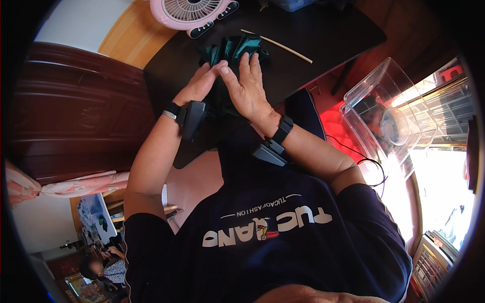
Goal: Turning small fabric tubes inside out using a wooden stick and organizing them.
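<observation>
A bunch of shiny dark green cloth (232, 46), gathered in folds, lies on the black table. My left hand (198, 83) rests at its near left side, seen edge-on, with the fingers straight and the thumb pointing toward the right hand. Against the near right folds, my right hand (247, 88) has its fingers stretched out and the thumb apart. The two thumbs almost meet in front of the cloth. Beneath the hands, dark material merges with the table, and I cannot make out how far the cloth reaches.
A thin wooden stick (283, 48) lies right of the cloth. Behind it stands a pink fan (187, 11). On the right, a clear plastic bin (374, 101) sits beyond the table edge, with a black cable (376, 162) near it. Another person (103, 267) is at the far lower left.
</observation>
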Tool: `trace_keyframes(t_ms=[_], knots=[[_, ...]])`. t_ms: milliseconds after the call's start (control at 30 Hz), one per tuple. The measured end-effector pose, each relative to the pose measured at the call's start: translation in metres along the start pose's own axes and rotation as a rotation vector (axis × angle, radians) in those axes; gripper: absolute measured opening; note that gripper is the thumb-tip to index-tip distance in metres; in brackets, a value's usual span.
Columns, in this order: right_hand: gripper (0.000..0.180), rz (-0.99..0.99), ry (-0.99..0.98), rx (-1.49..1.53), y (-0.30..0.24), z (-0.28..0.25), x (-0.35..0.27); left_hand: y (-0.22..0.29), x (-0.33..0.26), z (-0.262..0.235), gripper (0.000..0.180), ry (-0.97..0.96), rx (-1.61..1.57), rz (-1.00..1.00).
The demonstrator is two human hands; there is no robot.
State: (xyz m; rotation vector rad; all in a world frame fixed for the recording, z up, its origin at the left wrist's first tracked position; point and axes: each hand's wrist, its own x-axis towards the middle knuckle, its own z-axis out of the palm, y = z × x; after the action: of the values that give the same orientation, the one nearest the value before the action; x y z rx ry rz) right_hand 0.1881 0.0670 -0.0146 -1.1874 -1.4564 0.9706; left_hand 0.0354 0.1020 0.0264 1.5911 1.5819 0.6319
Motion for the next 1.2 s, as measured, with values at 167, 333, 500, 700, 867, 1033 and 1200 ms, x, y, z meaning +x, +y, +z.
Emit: trace_keyframes(t_ms=[167,333,500,700,867,1033,1200], knots=[[0.093,0.095,0.073,0.217,-0.011,0.038,0.012,-0.013,0.027,-0.046,0.056,-0.241,0.173,0.061],[0.094,0.128,0.116,0.235,-0.013,0.060,0.019,-0.003,0.044,-0.044,0.063,-0.517,0.290,-0.033],[0.090,0.100,0.003,0.577,0.004,0.039,0.016,-0.039,0.044,-0.033,0.096,-0.051,0.679,0.025],[0.066,0.166,-0.330,0.674,0.009,-0.040,0.018,-0.004,0.028,-0.020,0.101,-0.022,0.811,-0.080],[0.045,0.054,-0.407,0.269,0.021,-0.088,0.019,0.008,0.023,-0.012,0.098,-0.014,0.860,-0.073],[0.032,-0.135,-0.417,-0.031,0.006,-0.144,0.022,0.008,0.008,-0.012,0.099,-0.011,0.804,-0.051],[0.026,-0.238,0.009,-0.589,0.014,-0.250,0.100,0.005,0.004,-0.010,0.101,-0.008,0.834,-0.056]])
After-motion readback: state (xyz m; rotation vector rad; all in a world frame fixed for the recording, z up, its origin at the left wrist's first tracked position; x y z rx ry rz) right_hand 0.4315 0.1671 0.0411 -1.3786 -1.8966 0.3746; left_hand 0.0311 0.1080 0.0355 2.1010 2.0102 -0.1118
